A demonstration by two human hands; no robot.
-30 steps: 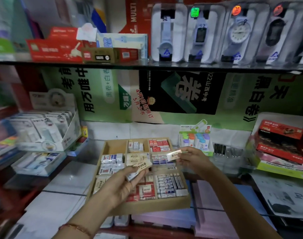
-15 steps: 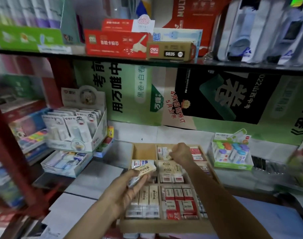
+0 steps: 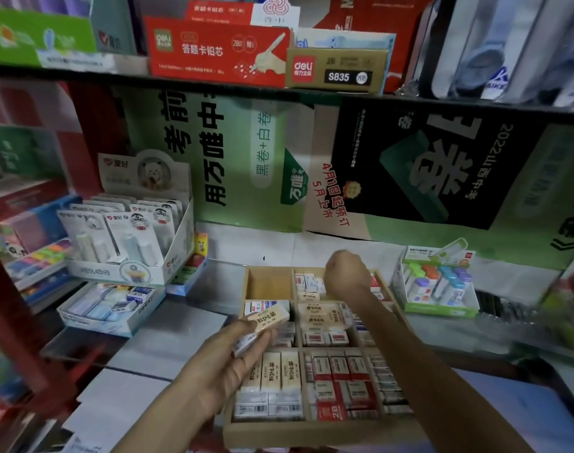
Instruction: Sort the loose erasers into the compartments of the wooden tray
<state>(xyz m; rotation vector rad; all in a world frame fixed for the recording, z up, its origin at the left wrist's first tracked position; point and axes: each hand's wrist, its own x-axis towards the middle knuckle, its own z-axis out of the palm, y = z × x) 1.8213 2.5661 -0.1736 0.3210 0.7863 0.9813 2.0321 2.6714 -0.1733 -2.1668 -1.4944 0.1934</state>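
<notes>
Since one second earlier, the right hand [image 3: 346, 279] has travelled from the air beside the tray's right edge, where it pinched a cream eraser, to the back row of the wooden tray [image 3: 311, 433]; the camera view has also swung leftward and nearer. The left hand [image 3: 226, 364] has kept its hold throughout.

Right hand: poised over the back row, at the divider between the middle and right compartments, back of the hand toward the camera. Its fingers curl downward out of sight, so whether they grip an eraser or have let go cannot be told.

Left hand: palm up over the tray's left column, thumb and fingers closed around the loose erasers [image 3: 269, 319], a cream one lying on top of a white one.

Tray contents: cream erasers [image 3: 272, 371] stand in the front-left compartment, red-and-white erasers [image 3: 339, 387] fill the front-middle one, and further cream erasers [image 3: 321, 317] lie in the centre.

Surroundings: a green display box [image 3: 439, 308] stands just right of the tray, a white display box [image 3: 128, 269] well to its left, and a red carton [image 3: 218, 50] sits on the shelf above.
</notes>
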